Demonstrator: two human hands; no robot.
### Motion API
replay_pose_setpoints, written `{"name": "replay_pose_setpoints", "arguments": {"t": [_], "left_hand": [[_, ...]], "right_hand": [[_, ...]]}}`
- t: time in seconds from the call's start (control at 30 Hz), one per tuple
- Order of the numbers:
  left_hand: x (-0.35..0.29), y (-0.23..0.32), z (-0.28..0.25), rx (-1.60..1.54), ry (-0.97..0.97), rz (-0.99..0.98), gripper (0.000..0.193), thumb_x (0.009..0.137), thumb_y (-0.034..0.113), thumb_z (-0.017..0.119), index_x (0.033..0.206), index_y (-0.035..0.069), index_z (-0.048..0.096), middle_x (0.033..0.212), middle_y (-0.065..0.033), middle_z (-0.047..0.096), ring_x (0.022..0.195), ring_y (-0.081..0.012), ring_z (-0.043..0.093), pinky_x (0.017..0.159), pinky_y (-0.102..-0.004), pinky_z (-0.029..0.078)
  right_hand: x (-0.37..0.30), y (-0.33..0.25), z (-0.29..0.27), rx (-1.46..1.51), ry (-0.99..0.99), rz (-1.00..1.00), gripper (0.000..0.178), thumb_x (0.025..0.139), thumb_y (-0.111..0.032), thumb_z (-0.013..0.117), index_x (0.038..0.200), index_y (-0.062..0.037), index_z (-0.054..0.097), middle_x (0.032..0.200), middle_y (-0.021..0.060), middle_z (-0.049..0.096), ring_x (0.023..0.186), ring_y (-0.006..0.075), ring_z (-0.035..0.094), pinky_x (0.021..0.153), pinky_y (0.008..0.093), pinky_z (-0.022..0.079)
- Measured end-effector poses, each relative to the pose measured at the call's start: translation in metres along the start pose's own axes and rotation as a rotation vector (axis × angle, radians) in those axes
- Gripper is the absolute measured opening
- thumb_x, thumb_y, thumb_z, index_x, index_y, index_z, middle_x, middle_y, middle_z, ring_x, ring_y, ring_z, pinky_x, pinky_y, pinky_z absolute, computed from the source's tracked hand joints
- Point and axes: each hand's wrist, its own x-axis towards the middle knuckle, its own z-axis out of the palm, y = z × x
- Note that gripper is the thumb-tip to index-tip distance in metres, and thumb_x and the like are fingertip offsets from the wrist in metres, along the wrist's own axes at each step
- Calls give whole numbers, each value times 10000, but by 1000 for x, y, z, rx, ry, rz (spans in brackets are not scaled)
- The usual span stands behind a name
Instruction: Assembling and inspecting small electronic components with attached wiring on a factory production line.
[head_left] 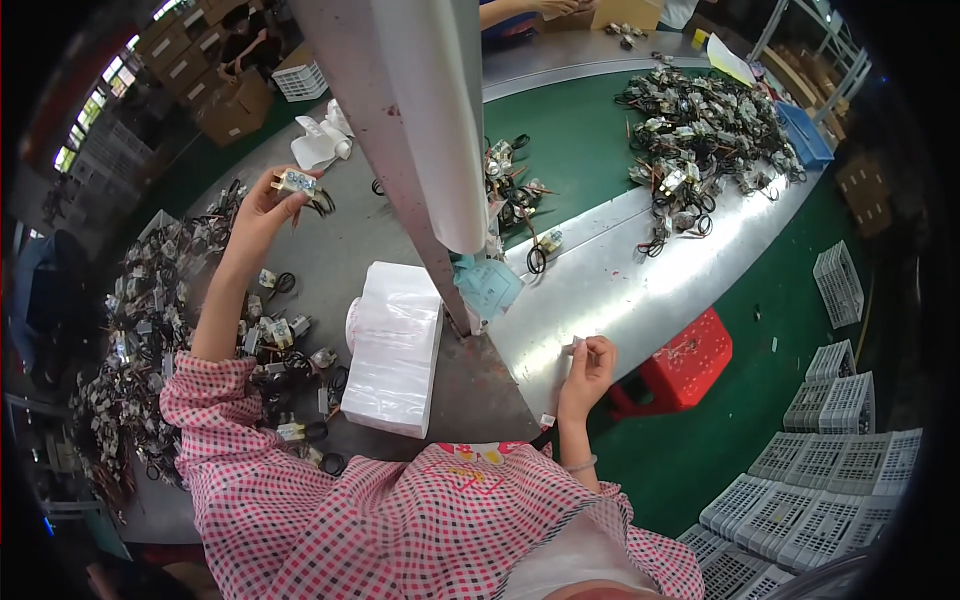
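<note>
Right hand [588, 378] first, low over the edge of the metal counter [640, 275]: its fingers are curled in toward the thumb, and I cannot tell whether the pale speck at the fingertips is something it holds. The left hand [268, 207], reaching farther out, is closed on a pale plug adapter [298, 182], pinched between thumb and fingers, with a dark loop of cable hanging beside them. Between the two arms a white plastic-wrapped packet [393, 350] lies on the counter, its contents hidden. Grey slatted crates [840, 455] stand in rows on the green floor [655, 465] at the right; what they contain is unclear. A red stool [690, 360] stands just beyond the right hand. The held adapter is up in the left hand's grip, above the counter and past the packet, while a heap of similar adapters with cables [150, 330] spreads to the left of that forearm. Farther off, crumpled white plastic [322, 142] lies just beyond the left hand, another heap of cabled pieces [695, 140] covers the far right, near a blue bin [805, 137], and brown cardboard boxes [232, 108] stand behind at the left.
</note>
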Motion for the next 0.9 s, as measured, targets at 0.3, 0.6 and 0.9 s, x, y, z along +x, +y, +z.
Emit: {"name": "replay_pose_setpoints", "arguments": {"t": [0.3,0.6,0.9], "left_hand": [[-62,80,37,-76,-180,-46,366,831,305,537,1057,18,509,795,-91,608,740,-151,592,658,-264,479],[-80,148,150,-343,-683,-203,508,883,3,357,1369,47,217,1187,-141,497,997,-162,524,801,-276,488],[-75,198,163,-1218,-818,251,456,810,361,634,1047,22,442,985,-224,554,641,-234,554,577,-352,452]], "right_hand": [[5,-6,-11,49,-31,115,51,832,8,549,854,-2,505,940,52,454,786,109,480,719,223,426],[52,-169,17,745,-243,50,20,845,-33,499,851,-14,498,978,68,465,830,178,537,734,314,482],[55,-200,21,1064,-264,41,48,835,-34,519,850,9,502,958,103,465,805,222,559,702,342,490]]}}
